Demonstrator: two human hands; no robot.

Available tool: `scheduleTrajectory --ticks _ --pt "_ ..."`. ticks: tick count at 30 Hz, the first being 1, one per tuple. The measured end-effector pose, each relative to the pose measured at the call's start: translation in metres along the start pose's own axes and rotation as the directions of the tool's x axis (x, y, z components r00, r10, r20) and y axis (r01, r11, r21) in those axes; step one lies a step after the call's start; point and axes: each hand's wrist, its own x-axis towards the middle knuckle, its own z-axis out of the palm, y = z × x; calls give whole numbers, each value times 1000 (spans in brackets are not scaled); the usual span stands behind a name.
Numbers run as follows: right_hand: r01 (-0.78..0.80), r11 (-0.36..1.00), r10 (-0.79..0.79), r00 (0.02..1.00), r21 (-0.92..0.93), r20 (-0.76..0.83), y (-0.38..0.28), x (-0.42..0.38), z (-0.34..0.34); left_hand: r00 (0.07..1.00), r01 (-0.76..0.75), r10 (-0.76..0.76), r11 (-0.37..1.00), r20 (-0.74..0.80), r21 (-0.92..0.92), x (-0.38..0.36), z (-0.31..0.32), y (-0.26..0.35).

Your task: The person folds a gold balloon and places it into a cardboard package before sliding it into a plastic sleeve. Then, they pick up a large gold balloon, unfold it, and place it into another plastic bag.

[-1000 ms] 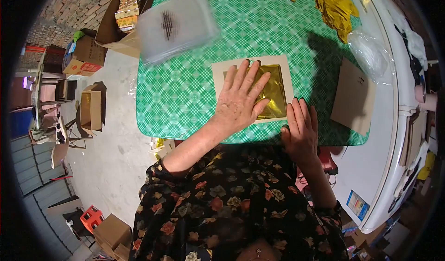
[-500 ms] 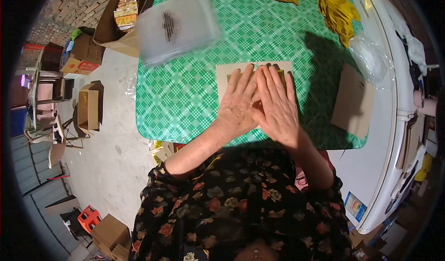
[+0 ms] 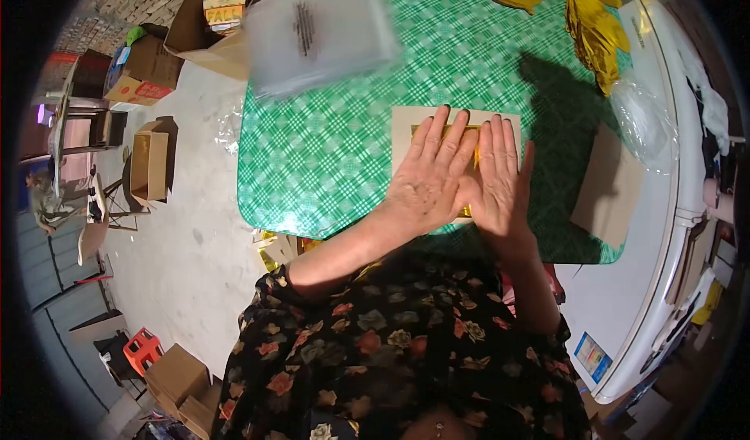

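Note:
A beige sheet of paper or thin card (image 3: 401, 126) lies near the front edge of the table, with a shiny gold foil piece (image 3: 476, 157) on top of it. My left hand (image 3: 430, 178) rests flat over the left part of the foil, fingers stretched forward. Over the right part is my right hand (image 3: 500, 178), its fingers also straight and its thumb side close to my left hand. Both hands cover most of the foil, which shows only in the gap between them and along its edges.
A green checked cloth (image 3: 312, 159) covers the table. At its back left sits a stack of clear plastic bags (image 3: 344, 37); crumpled gold foil (image 3: 590, 33) is at the back right. More beige card (image 3: 605, 194) and a plastic bag (image 3: 644, 123) lie rightward, beside a white appliance (image 3: 656, 205).
My hands have spread apart; before, their fingertips met over the foil. More gold now shows between them. The whole view has shifted slightly.

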Motion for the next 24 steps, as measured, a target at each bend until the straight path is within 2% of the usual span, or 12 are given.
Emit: scheduleTrajectory --ticks 6,9,12,15,19,24 --pt "-45 999 44 999 -23 -5 1 -8 0 1000 -3 4 996 -8 87 -3 1 0" --pt "-33 998 32 999 -45 -28 -1 -7 -1 999 17 -20 995 -36 -98 -3 -4 -10" --pt "-41 998 39 999 -56 -29 -4 -7 -4 984 43 -59 995 -166 -95 -2 -24 -39" --pt "-52 996 49 998 -75 -33 -6 -9 -3 952 159 -178 983 -250 -97 -9 -61 -62" --pt "-59 984 55 998 -167 -27 -9 -8 -4 921 131 -143 990 -362 -58 -9 -76 -57" --pt "-66 993 65 998 -101 -13 -9 -7 -6 986 -1 -23 990 -166 -144 -7 -28 -11"
